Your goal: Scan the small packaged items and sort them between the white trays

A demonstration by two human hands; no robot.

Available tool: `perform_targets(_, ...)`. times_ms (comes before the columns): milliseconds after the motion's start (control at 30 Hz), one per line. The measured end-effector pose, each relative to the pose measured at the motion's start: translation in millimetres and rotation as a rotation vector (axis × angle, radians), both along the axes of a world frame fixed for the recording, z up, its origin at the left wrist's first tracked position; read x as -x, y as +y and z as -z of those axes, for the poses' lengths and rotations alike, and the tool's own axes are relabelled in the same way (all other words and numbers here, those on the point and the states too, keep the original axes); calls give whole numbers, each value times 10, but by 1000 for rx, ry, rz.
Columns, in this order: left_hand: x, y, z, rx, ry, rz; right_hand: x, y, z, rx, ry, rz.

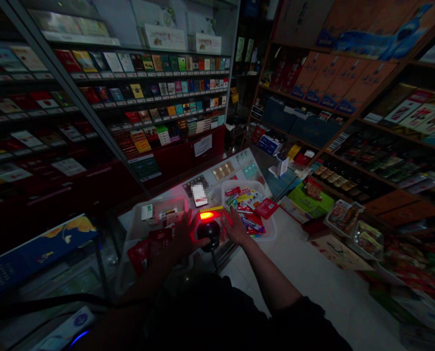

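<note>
A black barcode scanner (208,230) stands on the glass counter (239,165), its window glowing red (207,215). My left hand (185,234) lies flat just left of the scanner, fingers spread, nothing in it. My right hand (234,224) rests just right of it, fingers apart, at the edge of a clear tray (272,233) full of small colourful packets (247,201). Another clear tray (144,229) with small boxes sits to the left. Red packets (140,253) lie near my left wrist.
Glass-fronted shelves of cigarette packs (159,92) fill the left wall. Wooden shelves with boxed goods (334,83) line the right. Snack trays (352,224) and green cartons (308,200) sit on low displays at right. A light floor aisle (312,278) runs between.
</note>
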State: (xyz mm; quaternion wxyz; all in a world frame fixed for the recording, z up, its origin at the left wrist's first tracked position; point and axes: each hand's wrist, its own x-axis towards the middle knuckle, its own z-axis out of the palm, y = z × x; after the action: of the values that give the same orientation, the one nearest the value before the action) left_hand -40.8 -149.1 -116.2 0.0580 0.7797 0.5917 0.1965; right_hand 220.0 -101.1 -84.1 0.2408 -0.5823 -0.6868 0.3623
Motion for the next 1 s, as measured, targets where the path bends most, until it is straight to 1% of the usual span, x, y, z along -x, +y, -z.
perform_targets(67, 1, -4, -34, -11, -10, 19, 2, -9, -28, 12, -2, 4)
perform_targets(133, -4, -6, -39, -10, -17, 7, 6, -12, -53, 6, -16, -19)
perform_targets(233, -18, -5, 1, 8, -30, -28, 11, -7, -62, -2, -42, -50)
perform_targets(367, -36, 0, 51, 47, -62, -61, 12, -9, -30, -2, -44, -48)
perform_targets(533, -41, -16, 40, 43, -97, -29, -1, -55, -15, 19, 1, -9)
perform_targets(633, -40, -29, 44, 34, -105, -15, -12, -76, -16, 23, 4, -16)
perform_targets(867, -71, -66, 132, 94, -91, -54, -29, -74, 30, 4, -31, -58)
perform_targets(1000, -89, -62, 107, 101, -106, -45, -24, -57, -8, 23, -26, -44)
